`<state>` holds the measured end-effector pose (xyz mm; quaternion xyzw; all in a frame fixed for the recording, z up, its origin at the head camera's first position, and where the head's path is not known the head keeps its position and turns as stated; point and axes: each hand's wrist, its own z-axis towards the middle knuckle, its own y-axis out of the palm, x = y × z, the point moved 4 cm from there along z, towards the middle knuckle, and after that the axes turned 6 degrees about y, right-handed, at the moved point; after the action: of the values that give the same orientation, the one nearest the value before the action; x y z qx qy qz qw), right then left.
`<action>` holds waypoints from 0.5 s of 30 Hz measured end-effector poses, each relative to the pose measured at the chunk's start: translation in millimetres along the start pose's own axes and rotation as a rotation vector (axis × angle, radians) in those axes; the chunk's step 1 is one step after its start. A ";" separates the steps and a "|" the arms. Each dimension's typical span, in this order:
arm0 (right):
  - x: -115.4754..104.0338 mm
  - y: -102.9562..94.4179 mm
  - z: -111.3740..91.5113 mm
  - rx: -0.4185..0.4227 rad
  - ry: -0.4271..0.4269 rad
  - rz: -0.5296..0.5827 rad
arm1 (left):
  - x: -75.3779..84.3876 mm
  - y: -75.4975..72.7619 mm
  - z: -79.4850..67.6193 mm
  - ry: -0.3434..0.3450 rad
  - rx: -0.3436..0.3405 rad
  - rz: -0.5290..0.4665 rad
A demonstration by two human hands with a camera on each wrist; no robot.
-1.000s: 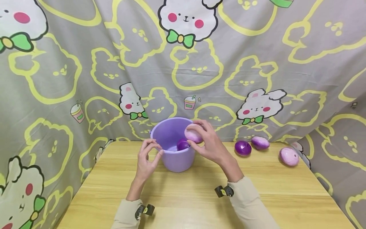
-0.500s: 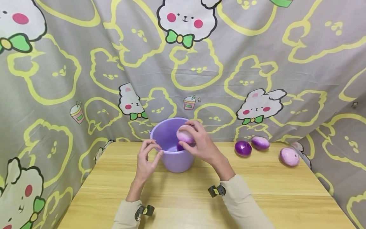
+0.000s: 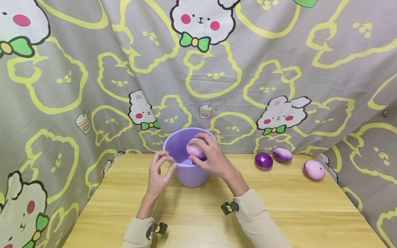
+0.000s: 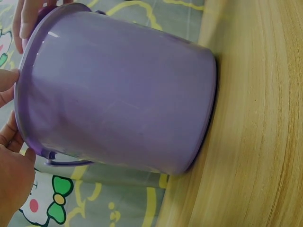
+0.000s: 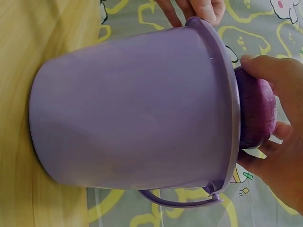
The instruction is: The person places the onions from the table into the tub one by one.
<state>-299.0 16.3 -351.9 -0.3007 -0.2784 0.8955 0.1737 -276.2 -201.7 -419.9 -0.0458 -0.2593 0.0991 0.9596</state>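
A lavender plastic bucket (image 3: 193, 175) stands upright on the wooden table. My left hand (image 3: 159, 168) pinches its near-left rim between thumb and fingers. With my right hand (image 3: 212, 156) I hold a red onion (image 3: 195, 148), pale on top and purple below, over the bucket's mouth. The right wrist view shows this onion (image 5: 258, 109) from the side, right at the rim, thumb on one side and fingers on the other. The purple onion inside the bucket is now hidden behind the held one and my hand.
To the right on the table lie a dark purple onion (image 3: 263, 161), a purple-and-white onion (image 3: 282, 155) and a pale pink one (image 3: 314, 169). A grey patterned curtain (image 3: 229, 79) hangs behind the table (image 3: 192, 210). The bucket's handle (image 5: 180, 202) hangs down.
My right hand has carried the onion leftward and slightly down, from the bucket's right rim to over its opening. My left hand has stayed at the rim.
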 end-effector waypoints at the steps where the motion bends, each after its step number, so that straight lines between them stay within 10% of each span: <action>1: 0.3 0.6 -0.2 -0.004 0.003 -0.001 | 0.3 0.1 0.2 -0.001 -0.001 -0.002; 15: 1.0 10.6 -2.7 -0.044 0.020 -0.016 | 1.7 0.5 0.6 0.010 0.002 0.000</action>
<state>-299.5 9.5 -360.6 -0.3110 -0.2989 0.8847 0.1770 -275.2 -200.8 -418.6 -0.0455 -0.2546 0.0991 0.9609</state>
